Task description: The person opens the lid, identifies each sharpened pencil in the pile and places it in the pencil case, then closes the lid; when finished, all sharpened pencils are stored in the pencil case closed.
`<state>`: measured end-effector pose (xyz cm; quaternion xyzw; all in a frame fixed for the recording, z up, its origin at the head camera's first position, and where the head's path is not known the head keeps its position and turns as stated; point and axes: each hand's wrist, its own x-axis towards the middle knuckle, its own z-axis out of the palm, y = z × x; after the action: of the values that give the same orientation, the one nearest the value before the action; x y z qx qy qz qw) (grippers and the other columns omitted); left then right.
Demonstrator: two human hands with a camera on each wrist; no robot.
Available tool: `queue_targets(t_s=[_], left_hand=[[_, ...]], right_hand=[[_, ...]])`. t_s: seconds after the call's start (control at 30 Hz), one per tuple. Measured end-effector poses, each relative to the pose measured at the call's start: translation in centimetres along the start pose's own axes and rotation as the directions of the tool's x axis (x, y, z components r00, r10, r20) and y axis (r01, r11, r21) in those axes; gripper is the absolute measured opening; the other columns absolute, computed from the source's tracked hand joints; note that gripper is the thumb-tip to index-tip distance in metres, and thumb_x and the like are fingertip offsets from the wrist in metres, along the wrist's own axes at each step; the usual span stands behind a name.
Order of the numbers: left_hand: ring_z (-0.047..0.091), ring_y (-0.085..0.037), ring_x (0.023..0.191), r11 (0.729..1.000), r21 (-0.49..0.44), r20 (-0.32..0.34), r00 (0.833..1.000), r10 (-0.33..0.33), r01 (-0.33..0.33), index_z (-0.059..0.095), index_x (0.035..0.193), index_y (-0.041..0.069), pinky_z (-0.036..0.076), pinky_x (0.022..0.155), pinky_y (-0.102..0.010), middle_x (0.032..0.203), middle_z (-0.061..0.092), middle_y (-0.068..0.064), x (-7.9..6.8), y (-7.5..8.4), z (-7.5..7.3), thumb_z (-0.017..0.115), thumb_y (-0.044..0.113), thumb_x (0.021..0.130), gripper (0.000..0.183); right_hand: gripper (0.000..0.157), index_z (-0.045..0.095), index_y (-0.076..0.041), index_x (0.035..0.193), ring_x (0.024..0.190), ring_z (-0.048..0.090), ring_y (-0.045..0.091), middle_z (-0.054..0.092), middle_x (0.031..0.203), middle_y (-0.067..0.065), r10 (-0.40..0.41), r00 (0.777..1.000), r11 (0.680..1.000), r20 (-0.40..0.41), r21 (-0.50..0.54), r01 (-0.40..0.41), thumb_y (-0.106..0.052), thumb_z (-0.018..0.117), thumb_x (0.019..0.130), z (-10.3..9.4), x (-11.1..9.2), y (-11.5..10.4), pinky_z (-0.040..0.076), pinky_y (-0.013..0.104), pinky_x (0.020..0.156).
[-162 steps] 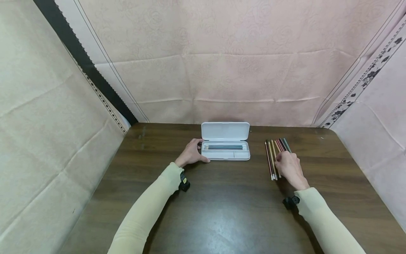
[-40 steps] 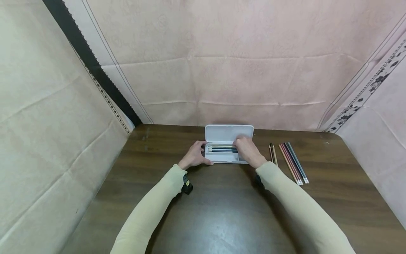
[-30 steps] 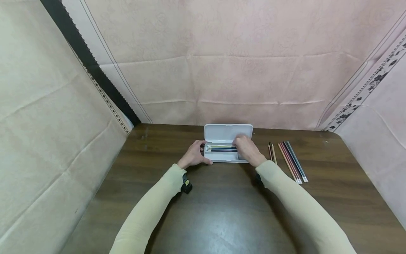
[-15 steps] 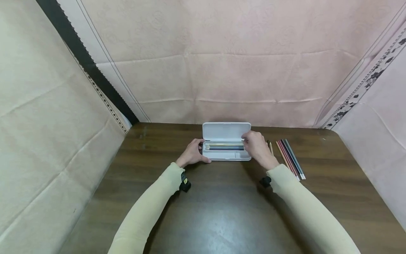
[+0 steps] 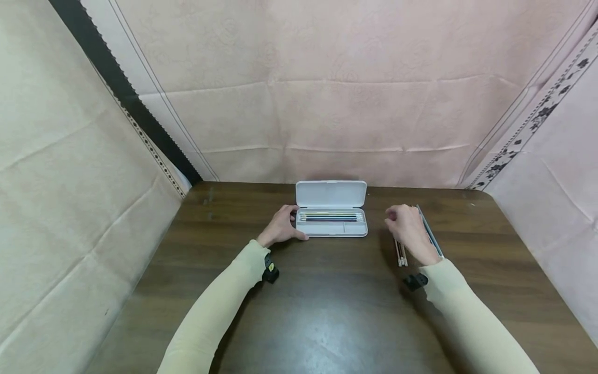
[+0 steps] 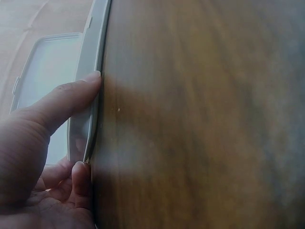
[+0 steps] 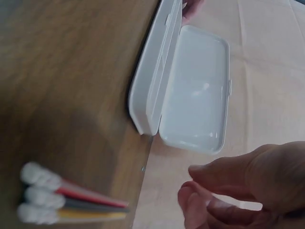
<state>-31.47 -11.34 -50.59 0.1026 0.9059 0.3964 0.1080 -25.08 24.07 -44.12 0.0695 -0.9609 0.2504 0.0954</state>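
Observation:
My left hand grips the left end of an open white pencil case, thumb along its front wall and fingers round the end. Several pencils lie side by side in the case's back compartment. My right hand hovers over the loose pencils right of the case, hiding part of them. In the right wrist view, its thumb and fingers are bent with nothing between them. Red, black and yellow pencils with white eraser ends show below that hand. A blue pencil lies beside my right wrist.
The case's lid stands raised at the back, close to the table's far edge. Behind the brown wooden table hangs a pale patterned cloth, with more cloth at both sides.
Over these frames my right hand carries yellowish pencils into the case, lets go and moves back right over the loose ones. My left hand keeps its hold on the case.

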Motion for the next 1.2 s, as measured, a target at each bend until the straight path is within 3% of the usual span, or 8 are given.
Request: queue_targets(t_s=[0.13, 0.23, 0.4, 0.47, 0.7, 0.8, 1.07, 1.2], left_hand=[[0.056, -0.032, 0.136, 1.000, 0.001, 0.000, 1.000, -0.010, 0.010, 0.048, 0.159, 0.007, 0.050, 0.118, -0.048, 0.152, 0.053, -0.014, -0.1, -0.2, 0.0, 0.099, 0.026, 0.079, 0.096], [0.055, -0.032, 0.136, 1.000, -0.002, -0.003, 1.000, -0.018, 0.018, 0.048, 0.159, 0.008, 0.050, 0.118, -0.048, 0.153, 0.053, -0.014, -0.2, -0.3, 0.0, 0.099, 0.025, 0.079, 0.096], [0.055, -0.032, 0.136, 1.000, 0.002, -0.002, 1.000, -0.013, 0.013, 0.048, 0.159, 0.008, 0.050, 0.118, -0.047, 0.152, 0.053, -0.014, -0.2, -0.3, 0.1, 0.099, 0.025, 0.080, 0.096], [0.055, -0.032, 0.136, 1.000, 0.001, -0.001, 1.000, -0.011, 0.011, 0.048, 0.159, 0.008, 0.050, 0.117, -0.047, 0.152, 0.053, -0.014, -0.2, -0.2, 0.1, 0.099, 0.025, 0.080, 0.096], [0.055, -0.032, 0.136, 1.000, -0.003, -0.002, 1.000, -0.010, 0.010, 0.048, 0.159, 0.007, 0.050, 0.117, -0.047, 0.153, 0.053, -0.014, -0.2, -0.1, 0.0, 0.099, 0.025, 0.080, 0.096], [0.055, -0.032, 0.136, 1.000, -0.004, 0.001, 1.000, -0.009, 0.009, 0.048, 0.159, 0.007, 0.050, 0.117, -0.047, 0.152, 0.053, -0.015, -0.2, -0.1, 0.1, 0.099, 0.024, 0.080, 0.096], [0.055, -0.032, 0.136, 1.000, 0.011, -0.001, 1.000, -0.007, 0.007, 0.048, 0.159, 0.007, 0.050, 0.116, -0.047, 0.154, 0.052, -0.015, 0.0, 0.0, 0.1, 0.099, 0.025, 0.080, 0.096], [0.055, -0.032, 0.136, 1.000, 0.006, 0.003, 1.000, -0.013, 0.013, 0.048, 0.160, 0.007, 0.050, 0.117, -0.048, 0.154, 0.052, -0.015, -0.1, 0.2, 0.1, 0.099, 0.024, 0.080, 0.097]], right_hand=[[0.021, 0.080, 0.009, 0.108, 0.091, 0.074, 0.042, 0.080, 0.103, 0.028, 0.008, 1.000, 1.000, 0.009, -0.029, -0.007, 0.000, 0.066, 0.095, 0.4, -0.6, 1.9, 0.059, 0.059, 0.083], [0.021, 0.083, 0.002, 0.104, 0.091, 0.075, 0.039, 0.082, 0.102, 0.022, 0.028, 1.000, 0.998, 0.010, -0.059, -0.028, -0.004, 0.067, 0.093, 1.9, -0.5, 4.8, 0.058, 0.062, 0.080], [0.017, 0.082, -0.008, 0.089, 0.071, 0.062, 0.027, 0.077, 0.083, 0.010, 0.016, 1.000, 0.997, 0.015, -0.076, -0.015, -0.005, 0.065, 0.087, 4.2, -0.5, 9.7, 0.052, 0.052, 0.065], [0.018, 0.082, -0.006, 0.089, 0.069, 0.057, 0.027, 0.076, 0.083, 0.013, 0.020, 0.999, 0.998, 0.042, -0.057, -0.018, -0.003, 0.064, 0.088, 3.9, -1.0, 9.5, 0.051, 0.049, 0.064], [0.025, 0.081, 0.006, 0.107, 0.083, 0.069, 0.033, 0.080, 0.106, 0.027, 0.082, 0.988, 0.996, 0.129, -0.038, -0.077, 0.001, 0.060, 0.095, 0.9, -3.0, 5.0, 0.060, 0.056, 0.078], [0.024, 0.080, 0.008, 0.107, 0.083, 0.068, 0.033, 0.080, 0.107, 0.028, 0.093, 0.987, 0.995, 0.132, -0.049, -0.088, 0.001, 0.061, 0.096, 0.6, -3.4, 4.4, 0.060, 0.056, 0.078], [0.017, 0.080, 0.006, 0.101, 0.077, 0.065, 0.030, 0.079, 0.099, 0.025, 0.144, 0.982, 0.989, 0.119, -0.043, -0.140, -0.005, 0.067, 0.097, 0.8, -3.2, 4.9, 0.053, 0.041, 0.065], [0.016, 0.078, 0.002, 0.088, 0.070, 0.059, 0.026, 0.072, 0.081, 0.015, 0.161, 0.979, 0.987, 0.129, -0.053, -0.155, -0.004, 0.065, 0.096, 0.8, -3.1, 4.8, 0.046, 0.035, 0.060]])
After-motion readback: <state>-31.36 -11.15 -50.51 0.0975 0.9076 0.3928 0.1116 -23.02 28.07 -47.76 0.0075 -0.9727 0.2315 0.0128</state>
